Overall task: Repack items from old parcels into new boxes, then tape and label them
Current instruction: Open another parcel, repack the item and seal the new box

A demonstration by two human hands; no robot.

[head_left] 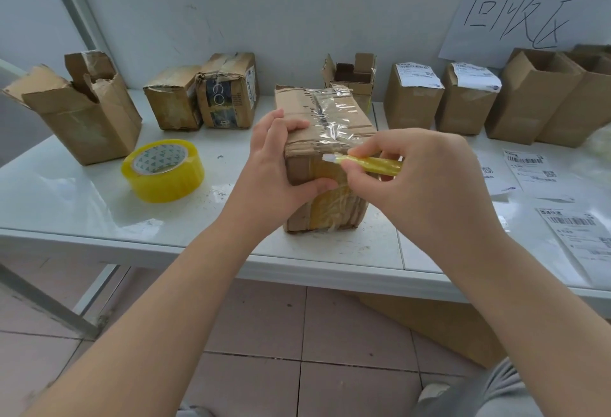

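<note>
Head view looks down on a white counter [82, 198] set against a pale wall, with a handwritten paper sign [529, 3] pinned at upper right. A flat sheet of cardboard [429, 324] lies on the tiled floor underneath.

Along the back stand a torn open box [82, 119] at far left, two battered sealed parcels [173, 102] [229, 91] side by side, a small open box [352, 78], two labelled boxes [413, 99] [468, 102], and open boxes [532, 96] at far right.

The old parcel [325, 125], wrapped in crinkled clear tape, sits upright near the front edge at centre. The left grip [277, 165] clasps its left side, fingers curled over the top edge and thumb pressed on the near face. The right grip [426, 178] is closed round a yellow pen-like tool [373, 165], whose white tip touches the parcel's upper front edge.

A roll of yellow tape [163, 170] lies flat to the left of the parcel, well apart from it. Loose shipping labels [529, 168] [578, 235] lie on the right.
</note>
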